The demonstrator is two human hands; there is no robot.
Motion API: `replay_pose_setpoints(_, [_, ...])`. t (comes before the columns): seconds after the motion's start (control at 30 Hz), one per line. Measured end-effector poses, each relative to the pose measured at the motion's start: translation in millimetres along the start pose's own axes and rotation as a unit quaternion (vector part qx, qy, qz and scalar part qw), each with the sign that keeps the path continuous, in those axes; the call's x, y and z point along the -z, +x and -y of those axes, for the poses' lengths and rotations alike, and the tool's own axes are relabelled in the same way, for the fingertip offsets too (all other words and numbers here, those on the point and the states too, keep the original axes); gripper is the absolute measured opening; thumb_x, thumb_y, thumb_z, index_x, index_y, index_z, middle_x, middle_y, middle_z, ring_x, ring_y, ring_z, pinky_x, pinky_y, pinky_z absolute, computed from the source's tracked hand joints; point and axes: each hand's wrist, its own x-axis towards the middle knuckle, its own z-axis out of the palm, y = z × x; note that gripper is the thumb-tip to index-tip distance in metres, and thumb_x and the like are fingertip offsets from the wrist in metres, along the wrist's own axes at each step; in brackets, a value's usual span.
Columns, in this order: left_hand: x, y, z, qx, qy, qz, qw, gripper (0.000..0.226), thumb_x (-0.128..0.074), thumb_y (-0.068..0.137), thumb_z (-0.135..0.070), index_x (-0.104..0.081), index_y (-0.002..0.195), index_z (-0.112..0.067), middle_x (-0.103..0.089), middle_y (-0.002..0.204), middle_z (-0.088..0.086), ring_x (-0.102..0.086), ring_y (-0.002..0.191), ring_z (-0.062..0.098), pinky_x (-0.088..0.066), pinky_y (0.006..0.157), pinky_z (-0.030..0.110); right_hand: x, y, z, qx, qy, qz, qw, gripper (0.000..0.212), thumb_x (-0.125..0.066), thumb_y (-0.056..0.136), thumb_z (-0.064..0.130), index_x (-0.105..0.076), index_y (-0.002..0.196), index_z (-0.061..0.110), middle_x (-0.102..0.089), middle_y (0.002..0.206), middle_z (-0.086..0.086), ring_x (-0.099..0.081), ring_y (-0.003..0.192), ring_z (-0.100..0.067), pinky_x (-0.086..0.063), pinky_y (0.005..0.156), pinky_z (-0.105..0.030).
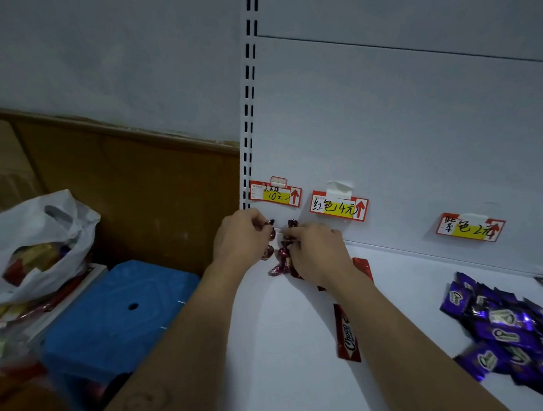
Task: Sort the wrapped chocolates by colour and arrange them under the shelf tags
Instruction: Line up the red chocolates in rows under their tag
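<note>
Small dark-red twist-wrapped chocolates (283,260) lie in a cluster at the back left corner of the white shelf (288,347), under the left tag (276,194). My left hand (242,237) pinches one of them at its fingertips. My right hand (317,248) rests over the cluster with its fingers curled on a twist-wrapped chocolate. A red Choco bar (346,334) lies between my forearms, and another red wrapper (363,268) shows behind my right wrist, below the red tag (338,206). A pile of purple Choco bars (510,330) lies at the right, below the purple tag (470,226).
A slotted upright (248,111) marks the shelf's left edge. Left of the shelf stand a blue plastic stool (118,313) and a white plastic bag (34,248) with more sweets. A wooden panel runs along the wall behind them.
</note>
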Motion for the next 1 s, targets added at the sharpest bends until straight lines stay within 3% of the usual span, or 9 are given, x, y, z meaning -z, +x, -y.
replay_pose_setpoints(0.27, [0.1,0.8,11.7,0.024,-0.026,-0.036,0.999,0.011,-0.069,0.087,-0.018,-0.068,0.097,-0.019,-0.067,0.089,-0.003,-0.063,0.076,0.007,-0.055,0.067,0.022,-17.9,-1.0,-8.2,0.062,0.078,-0.026,0.995,0.041,-0.037,0.095,0.016,-0.061,0.125,0.029,-0.065,0.120,0.007,-0.056,0.107,-0.022,-0.040,0.099,-0.042])
replay_pose_setpoints(0.43, [-1.8,4.8,14.3,0.035,-0.067,-0.037,0.996,0.010,-0.073,0.083,-0.013,-0.070,0.092,-0.018,-0.066,0.085,-0.004,-0.062,0.074,0.006,-0.048,0.060,0.013,-14.4,1.8,-7.4,0.081,0.087,0.006,0.993,0.051,-0.037,0.095,0.010,-0.049,0.139,0.032,-0.049,0.143,0.009,-0.051,0.120,-0.020,-0.034,0.106,-0.044])
replay_pose_setpoints(0.57, [-6.1,5.6,14.3,0.037,-0.076,-0.031,0.996,0.010,-0.075,0.082,-0.018,-0.072,0.091,-0.020,-0.067,0.081,-0.007,-0.063,0.073,0.003,-0.053,0.063,0.018,-15.3,3.0,-8.7,0.076,0.044,0.021,0.996,0.052,-0.034,0.097,0.014,-0.039,0.144,0.035,-0.042,0.148,0.012,-0.045,0.119,-0.021,-0.029,0.105,-0.041])
replay_pose_setpoints(0.67, [-6.9,5.9,14.1,0.035,-0.060,-0.033,0.997,0.013,-0.071,0.085,-0.022,-0.072,0.098,-0.021,-0.068,0.087,-0.007,-0.062,0.076,0.003,-0.054,0.065,0.021,-18.6,3.5,-7.8,0.072,0.044,0.012,0.996,0.050,-0.035,0.098,0.017,-0.041,0.144,0.035,-0.044,0.147,0.012,-0.043,0.119,-0.020,-0.029,0.104,-0.040])
replay_pose_setpoints(0.77, [2.6,5.8,13.0,0.014,-0.046,-0.009,0.999,0.022,-0.065,0.090,-0.026,-0.068,0.111,-0.021,-0.067,0.101,-0.006,-0.061,0.085,0.004,-0.051,0.068,0.018,-13.8,1.0,-8.0,0.055,0.078,-0.043,0.995,0.042,-0.042,0.096,0.020,-0.053,0.135,0.032,-0.056,0.133,0.009,-0.045,0.120,-0.016,-0.027,0.104,-0.038])
replay_pose_setpoints(0.87, [19.9,3.3,16.8,-0.014,0.049,0.015,0.999,0.030,-0.061,0.092,-0.033,-0.060,0.121,-0.025,-0.062,0.108,-0.008,-0.058,0.094,0.008,-0.053,0.081,0.029,-1.0,-1.0,-14.3,0.007,0.055,-0.103,0.993,0.032,-0.048,0.096,0.025,-0.061,0.125,0.030,-0.060,0.126,0.010,-0.046,0.120,-0.012,-0.024,0.105,-0.032])
replay_pose_setpoints(1.0, [35.7,2.5,15.6,-0.047,0.097,0.127,0.986,0.031,-0.062,0.090,-0.040,-0.058,0.119,-0.031,-0.056,0.107,-0.011,-0.054,0.096,0.008,-0.049,0.082,0.028,7.1,-3.8,-23.0,-0.024,0.037,-0.083,0.996,0.035,-0.051,0.094,0.030,-0.059,0.128,0.031,-0.062,0.125,0.011,-0.046,0.119,-0.013,-0.025,0.105,-0.032])
